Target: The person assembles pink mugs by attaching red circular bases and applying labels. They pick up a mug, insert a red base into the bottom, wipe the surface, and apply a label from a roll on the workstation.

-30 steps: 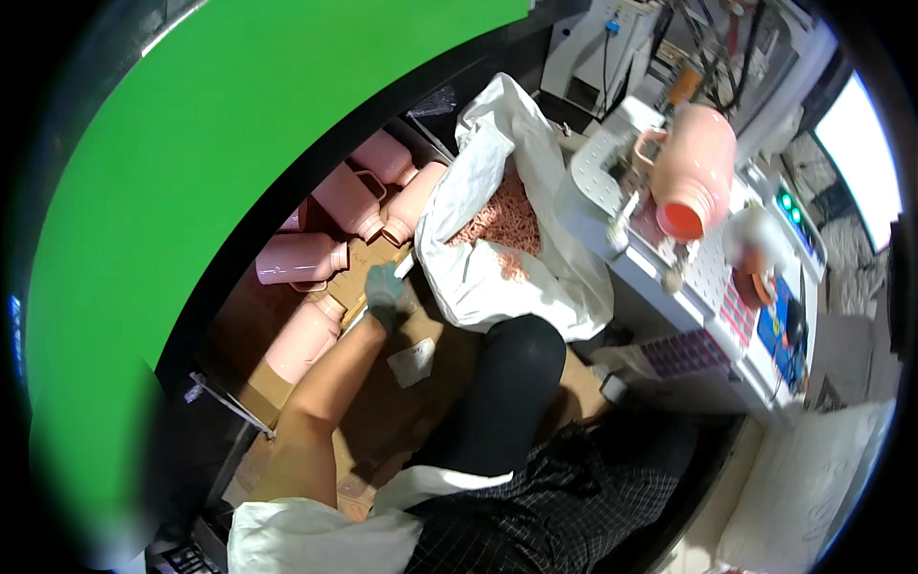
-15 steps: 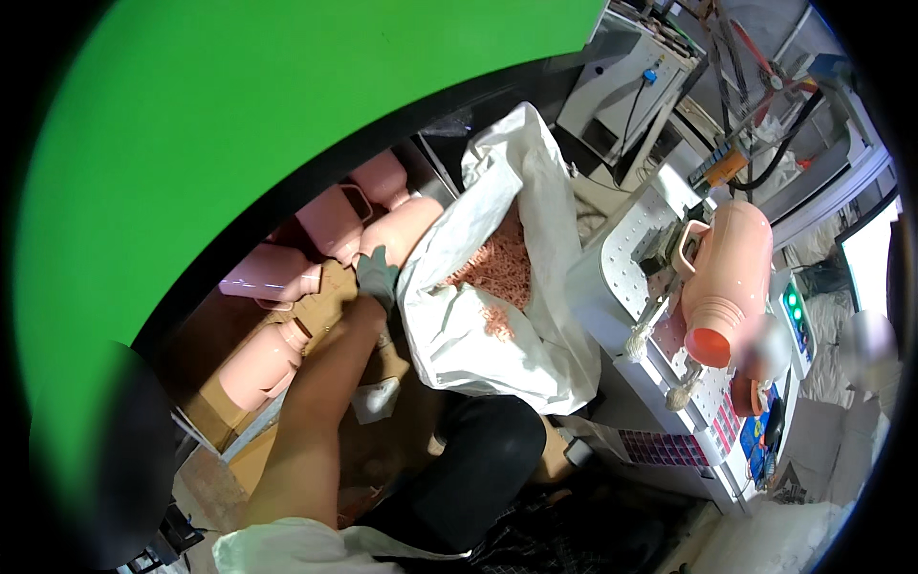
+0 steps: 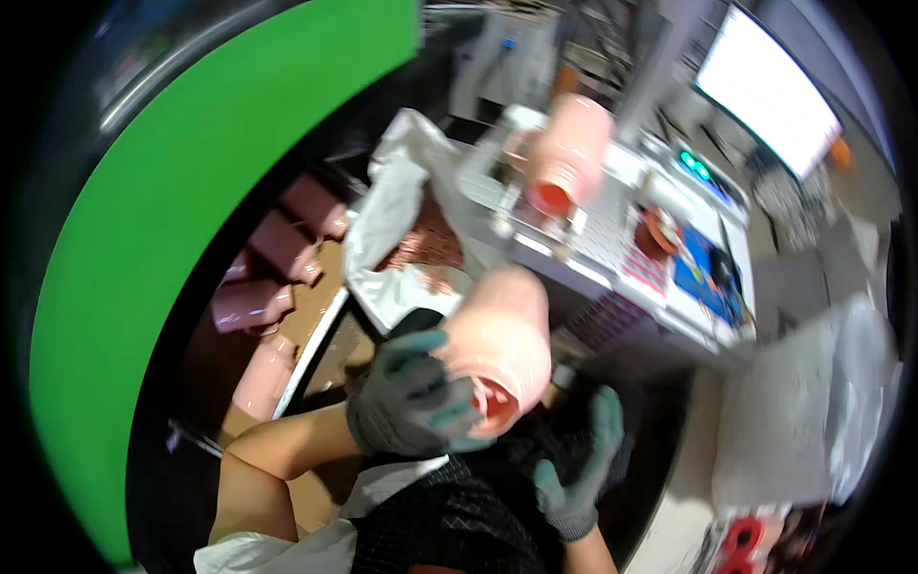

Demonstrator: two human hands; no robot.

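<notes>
In a grey glove with green fingertips, my left hand (image 3: pixel 416 397) is closed on a pink plastic jug (image 3: pixel 502 330) in front of my body. The jug lies tilted, its ridged neck toward me, and bits of pink material show in the mouth. My right hand (image 3: pixel 583 464), gloved the same way, is apart from the jug at the lower right. Its thumb and fingers are spread, and it holds nothing.
More pink jugs (image 3: pixel 287 247) lie in a cardboard-lined bin at left, beside a green machine panel (image 3: pixel 115 249). A white sack (image 3: pixel 359 263) holds pink scraps (image 3: pixel 426 244). Another jug (image 3: pixel 574 139) rests on the white workbench (image 3: pixel 612 244), near a lit monitor (image 3: pixel 765 86).
My left hand has come out of the bin and toward my body with a jug in it. My right hand has come into view. The whole view has swung to the right.
</notes>
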